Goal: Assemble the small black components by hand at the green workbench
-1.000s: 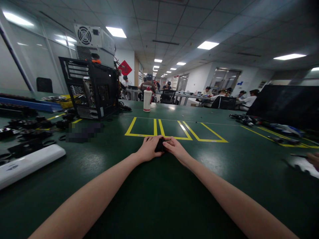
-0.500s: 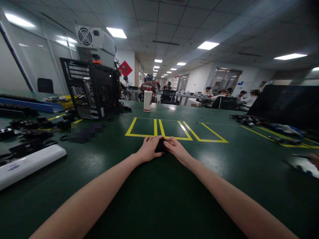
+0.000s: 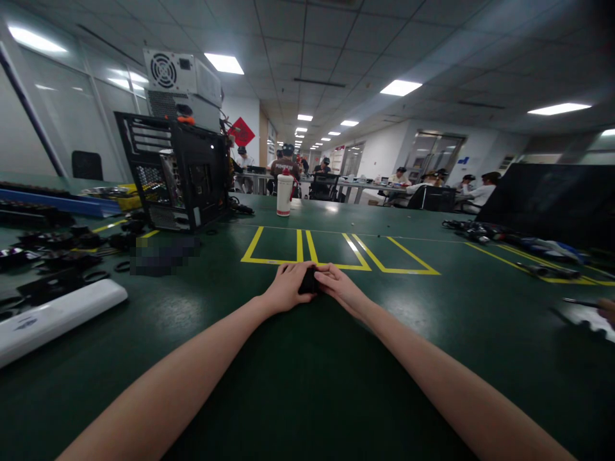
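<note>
A small black object is between my two hands, close to the near edge of the yellow tape outlines on the green table. My left hand wraps round it from the left, with the thumb low on its near side. From the right, my right hand has its fingers together against the object's right side. The fingers cover much of the object, and its exact shape cannot be made out.
An open black computer case stands at the back left, near a white bottle. A white bar and black parts lie left. Cables and another person's hand are at the right.
My right fingers have shifted very slightly on the black object. At the right edge, the other person's hand and the white item beside it have moved a little.
</note>
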`<action>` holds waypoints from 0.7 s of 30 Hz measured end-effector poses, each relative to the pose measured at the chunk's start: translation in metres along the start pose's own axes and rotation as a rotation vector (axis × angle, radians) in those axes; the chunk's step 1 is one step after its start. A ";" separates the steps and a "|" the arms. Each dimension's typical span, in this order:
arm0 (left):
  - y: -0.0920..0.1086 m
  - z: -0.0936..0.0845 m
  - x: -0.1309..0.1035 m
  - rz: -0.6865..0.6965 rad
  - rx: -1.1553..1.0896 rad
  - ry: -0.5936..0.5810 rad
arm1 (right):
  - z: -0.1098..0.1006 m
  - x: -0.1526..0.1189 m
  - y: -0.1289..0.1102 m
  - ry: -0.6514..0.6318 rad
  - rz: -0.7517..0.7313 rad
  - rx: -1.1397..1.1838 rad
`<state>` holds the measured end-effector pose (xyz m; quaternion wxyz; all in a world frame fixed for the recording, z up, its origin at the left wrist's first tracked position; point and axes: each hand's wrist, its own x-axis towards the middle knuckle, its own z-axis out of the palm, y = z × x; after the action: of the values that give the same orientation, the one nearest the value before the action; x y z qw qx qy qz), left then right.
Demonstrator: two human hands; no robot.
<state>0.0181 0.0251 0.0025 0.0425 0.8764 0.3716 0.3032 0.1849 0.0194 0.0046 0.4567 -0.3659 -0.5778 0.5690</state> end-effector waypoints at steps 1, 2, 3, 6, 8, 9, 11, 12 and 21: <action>0.000 0.000 0.000 0.002 0.001 0.001 | 0.002 0.001 0.000 0.028 -0.002 -0.005; 0.000 0.000 0.000 0.003 0.004 0.003 | 0.003 0.001 0.000 0.058 -0.002 -0.008; 0.000 0.001 0.000 0.001 0.006 0.004 | 0.004 0.002 0.000 0.087 0.004 -0.009; -0.001 0.002 0.000 -0.006 0.011 0.000 | 0.005 0.004 -0.001 0.102 0.058 0.005; -0.002 0.003 0.000 -0.003 0.012 -0.001 | 0.003 0.004 -0.002 0.059 0.083 0.014; -0.002 0.003 0.000 0.001 0.011 -0.001 | 0.001 0.003 -0.002 0.031 0.083 0.018; -0.003 0.003 0.000 0.001 0.012 0.001 | -0.002 0.002 -0.003 -0.021 0.064 0.024; -0.003 0.004 0.000 -0.001 0.013 0.000 | -0.003 0.001 -0.003 -0.043 0.054 0.026; -0.005 0.006 0.001 0.007 0.015 0.021 | 0.003 0.003 0.000 0.064 0.037 0.051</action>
<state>0.0189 0.0301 -0.0033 0.0308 0.8747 0.3714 0.3097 0.1811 0.0215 0.0050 0.4734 -0.3831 -0.5412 0.5798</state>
